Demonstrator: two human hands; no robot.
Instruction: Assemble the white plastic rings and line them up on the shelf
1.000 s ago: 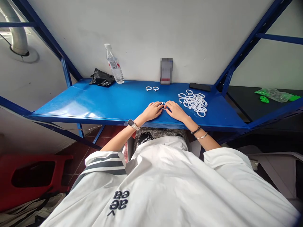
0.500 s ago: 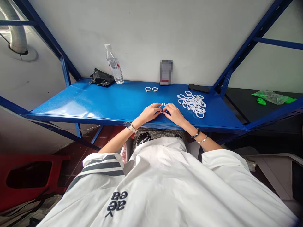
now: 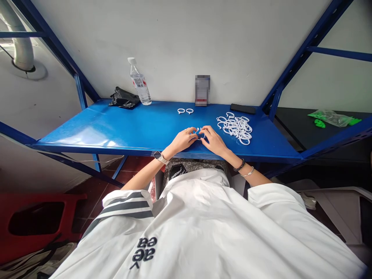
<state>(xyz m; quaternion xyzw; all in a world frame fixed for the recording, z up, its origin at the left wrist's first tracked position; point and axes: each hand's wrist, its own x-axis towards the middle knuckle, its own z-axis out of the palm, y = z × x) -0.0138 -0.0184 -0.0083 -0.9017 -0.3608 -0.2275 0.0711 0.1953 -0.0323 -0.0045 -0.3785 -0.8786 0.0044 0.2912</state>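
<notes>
Head view: left hand and right hand meet at the near edge of the blue shelf, fingertips of both pinching one small white ring between them. Just right lies a ring pile; two rings sit farther back.

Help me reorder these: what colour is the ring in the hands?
White, as the head view shows: the ring between both hands.

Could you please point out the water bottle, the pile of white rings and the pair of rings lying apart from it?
Water bottle (image 3: 140, 83), head view, on its label.
Pile of white rings (image 3: 236, 128), head view, on the middle of the heap.
Pair of rings (image 3: 185, 111), head view, where the two meet.
</notes>
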